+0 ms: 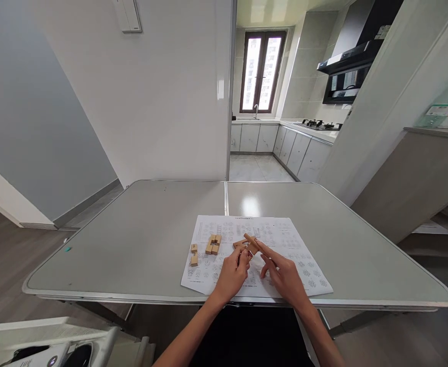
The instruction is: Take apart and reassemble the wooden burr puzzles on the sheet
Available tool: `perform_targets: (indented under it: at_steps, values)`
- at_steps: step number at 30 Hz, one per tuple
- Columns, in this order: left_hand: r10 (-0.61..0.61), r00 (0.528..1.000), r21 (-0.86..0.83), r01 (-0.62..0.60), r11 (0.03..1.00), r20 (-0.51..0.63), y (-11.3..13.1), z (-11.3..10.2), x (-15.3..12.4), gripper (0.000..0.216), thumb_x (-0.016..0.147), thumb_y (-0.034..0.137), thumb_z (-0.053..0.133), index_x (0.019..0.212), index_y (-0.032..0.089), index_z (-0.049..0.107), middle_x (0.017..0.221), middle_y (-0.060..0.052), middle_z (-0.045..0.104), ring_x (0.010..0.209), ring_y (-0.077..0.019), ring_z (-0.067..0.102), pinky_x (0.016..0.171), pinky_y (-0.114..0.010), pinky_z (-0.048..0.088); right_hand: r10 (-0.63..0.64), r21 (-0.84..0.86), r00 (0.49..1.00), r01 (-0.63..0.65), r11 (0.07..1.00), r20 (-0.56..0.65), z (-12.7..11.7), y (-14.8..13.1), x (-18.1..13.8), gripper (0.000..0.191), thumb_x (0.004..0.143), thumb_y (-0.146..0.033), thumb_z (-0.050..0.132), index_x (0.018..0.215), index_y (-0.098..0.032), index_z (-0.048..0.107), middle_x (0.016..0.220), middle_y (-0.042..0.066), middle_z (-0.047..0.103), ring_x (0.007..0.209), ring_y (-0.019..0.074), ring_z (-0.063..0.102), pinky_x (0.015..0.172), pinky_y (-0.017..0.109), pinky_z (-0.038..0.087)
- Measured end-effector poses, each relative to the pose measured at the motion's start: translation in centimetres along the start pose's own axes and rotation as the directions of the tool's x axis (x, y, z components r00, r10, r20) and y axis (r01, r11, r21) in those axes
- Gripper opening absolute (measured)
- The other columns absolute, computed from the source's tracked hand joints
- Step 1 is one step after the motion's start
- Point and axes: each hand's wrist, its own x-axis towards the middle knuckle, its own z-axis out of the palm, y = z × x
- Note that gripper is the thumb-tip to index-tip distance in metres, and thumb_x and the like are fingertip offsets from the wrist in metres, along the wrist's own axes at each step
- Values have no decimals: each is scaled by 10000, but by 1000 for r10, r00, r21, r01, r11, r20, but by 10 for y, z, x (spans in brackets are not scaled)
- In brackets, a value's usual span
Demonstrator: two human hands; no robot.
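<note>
Both my hands meet over a printed instruction sheet (285,239) on a grey folding table (132,239). My left hand (234,272) has its fingers curled around a small cluster of joined wooden blocks (242,244). My right hand (283,272) pinches a longer wooden piece (252,241) with finger and thumb, its tip against the cluster. A second group of joined wooden blocks (213,244) lies on the sheet to the left. Two single wooden cubes (194,254) sit further left near the sheet's edge.
The table's near edge runs just below my wrists. A small teal dot (68,249) marks the table's left side. A white cart (55,341) stands low at the left. A kitchen doorway (262,127) opens behind the table, and a counter (433,163) stands at the right.
</note>
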Motion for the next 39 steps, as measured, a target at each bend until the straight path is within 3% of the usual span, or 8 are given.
perform_targets:
  at_steps: [7,11,17,27,33,39]
  values:
    - [5,1000,-18,-5,1000,-26,3,3,3,473,986,648,421,948,209,592,676,16,543,529,-132,456,531,-261,396,-46,-76,998,50,996,46,6,-4,-1,463,1075,-341,373,1508,-267,519,812,12,742,541,147,614,673,279,572]
    - [6,1000,13,-6,1000,-8,5,5,1,453,997,626,418,940,211,588,651,25,527,535,-141,479,532,-261,389,-30,-89,1000,29,996,-3,7,0,-1,437,1063,-369,422,1461,-271,572,868,37,764,550,159,616,640,292,578]
    - [45,997,125,-53,991,66,15,4,-6,374,1036,517,401,836,220,512,571,56,511,520,-143,495,570,-264,385,6,-84,999,-11,996,-53,5,-2,1,388,1046,-382,480,1394,-296,627,1138,65,773,632,167,669,643,292,585]
    - [38,994,141,-52,989,98,24,3,-9,373,1040,513,384,824,229,493,570,51,537,518,-147,500,583,-265,404,5,-182,996,-21,983,-87,5,-3,2,377,1047,-371,477,1393,-336,624,1007,25,802,630,176,712,634,276,571]
    - [51,995,135,-62,989,84,21,4,-10,356,1045,484,394,822,227,500,561,51,553,531,-146,518,597,-260,413,0,-141,998,-10,990,-65,5,-2,4,369,1044,-352,476,1371,-327,644,1093,31,793,633,170,704,636,278,575]
    - [54,995,96,-62,993,87,21,4,-10,345,1041,480,409,846,220,525,554,56,532,523,-136,484,587,-254,406,2,-76,1000,-4,997,-29,3,-3,3,370,1051,-333,465,1376,-329,643,1045,24,790,607,156,684,665,279,581]
